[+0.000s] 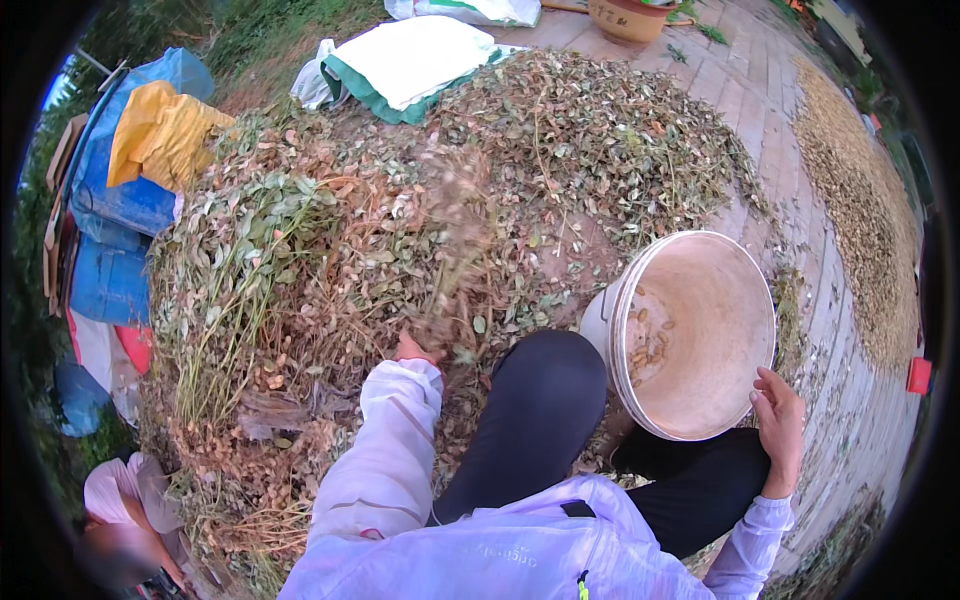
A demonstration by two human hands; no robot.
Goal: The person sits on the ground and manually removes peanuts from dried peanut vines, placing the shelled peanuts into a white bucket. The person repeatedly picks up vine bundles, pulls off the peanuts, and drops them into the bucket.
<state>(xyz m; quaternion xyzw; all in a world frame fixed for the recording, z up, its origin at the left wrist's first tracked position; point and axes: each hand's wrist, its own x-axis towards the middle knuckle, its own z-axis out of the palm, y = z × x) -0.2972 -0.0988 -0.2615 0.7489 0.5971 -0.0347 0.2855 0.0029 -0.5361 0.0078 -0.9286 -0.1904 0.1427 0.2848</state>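
My left hand (417,351) grips a bunch of dried peanut plants (459,259) at the heap. Motion blurs the bunch, and stems and leaves partly hide the fingers. Beside my bent knee, a white plastic bucket (701,337) tilts with its mouth towards me. Several peanuts in their shells (649,341) lie on its bottom. My right hand (780,420) is at the bucket's right rim, fingers slightly apart and nothing held. Whether its fingertips touch the rim is unclear. More peanut plants (247,300), with pods among the roots, pile up to the left.
Loose leaves (592,135) cover the ground ahead. White sacks (416,60) and a flowerpot (628,19) stand beyond. Blue barrels (112,277) and a yellow sack (161,135) border the left. Another person (131,510) sits lower left. Peanuts (855,210) spread over paving at right.
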